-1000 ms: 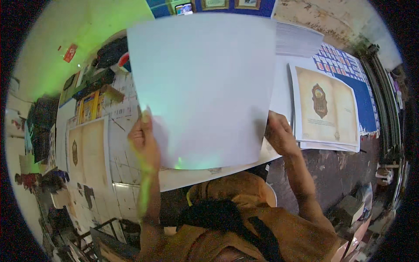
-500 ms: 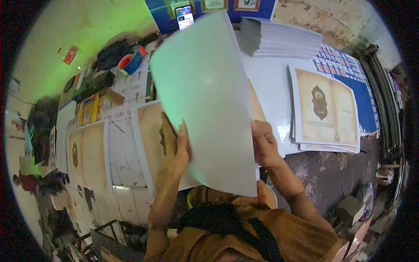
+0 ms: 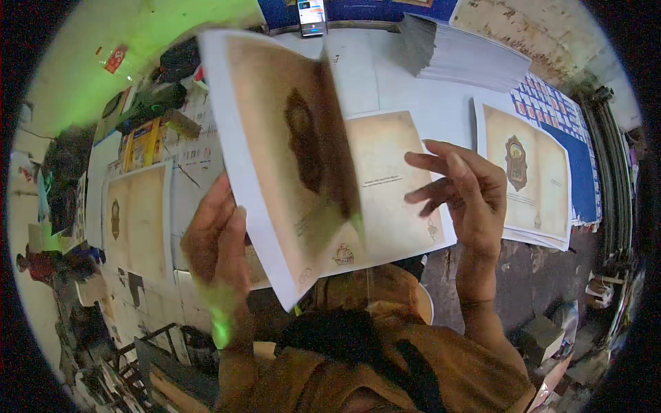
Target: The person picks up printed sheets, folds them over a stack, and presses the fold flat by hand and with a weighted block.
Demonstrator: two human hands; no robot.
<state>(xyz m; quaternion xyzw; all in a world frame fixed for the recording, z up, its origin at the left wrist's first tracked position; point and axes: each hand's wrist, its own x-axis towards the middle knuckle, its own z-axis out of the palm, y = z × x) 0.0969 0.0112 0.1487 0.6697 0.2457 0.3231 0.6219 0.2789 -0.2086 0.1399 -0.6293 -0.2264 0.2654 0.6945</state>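
In front of me a large printed sheet [image 3: 385, 165] with an aged tan design is bent along its middle. Its left half stands raised, showing a dark ornate wall clock in shadow, while the right half lies fairly flat. My left hand [image 3: 219, 234] grips the raised half's outer white margin. Over the right half hovers my right hand [image 3: 475, 196], fingers spread and holding nothing. To the right lies a stack of similar prints [image 3: 527, 168], the same clock on top. Another such print [image 3: 140, 224] lies at the left.
A thick stack of white paper [image 3: 468, 55] sits at the back right beside a blue patterned sheet [image 3: 544, 96]. A lit phone [image 3: 312, 17] stands at the back. Dark items and a yellow box [image 3: 142, 144] crowd the back left. Dark rails [image 3: 606, 158] run along the right.
The sheet has turned from its blank white side to its printed side, its raised part swinging left. My left hand moved left with the edge; my right hand let go and opened.
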